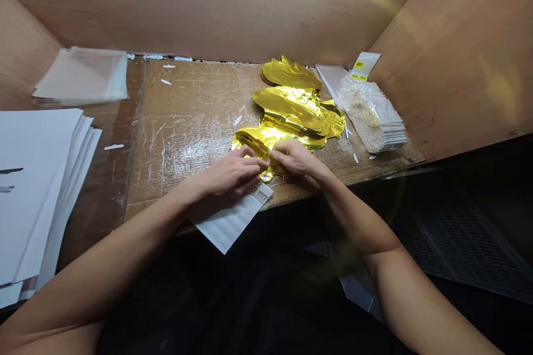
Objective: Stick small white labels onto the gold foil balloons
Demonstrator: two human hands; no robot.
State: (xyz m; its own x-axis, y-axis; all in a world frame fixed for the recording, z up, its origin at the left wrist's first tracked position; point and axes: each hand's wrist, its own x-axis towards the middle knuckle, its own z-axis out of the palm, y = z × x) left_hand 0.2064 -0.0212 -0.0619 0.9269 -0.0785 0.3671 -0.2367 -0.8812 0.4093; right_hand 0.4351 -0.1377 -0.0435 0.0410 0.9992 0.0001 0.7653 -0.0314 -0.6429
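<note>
Both hands meet at a flat gold foil balloon [260, 145] near the table's front edge. My left hand [235, 171] is closed, its fingertips pinching the foil from the left. My right hand [295, 158] is closed too and grips the foil from the right, close to the left fingertips. A white printed paper sheet [229, 221] sticks out below my left hand and over the edge; whether that hand also grips it, I cannot tell. Just behind lies a pile of gold foil balloons [291, 108], with another gold stack [287, 73] farther back.
A clear-wrapped bundle of white pieces [377, 113] lies at the right, beside a labelled card [365, 65]. White sheets [37, 183] are stacked at left, with clear plastic bags [85, 75] behind. Wooden panels [200, 5] enclose the taped cardboard surface [183, 105]. White scraps [114, 147] lie about.
</note>
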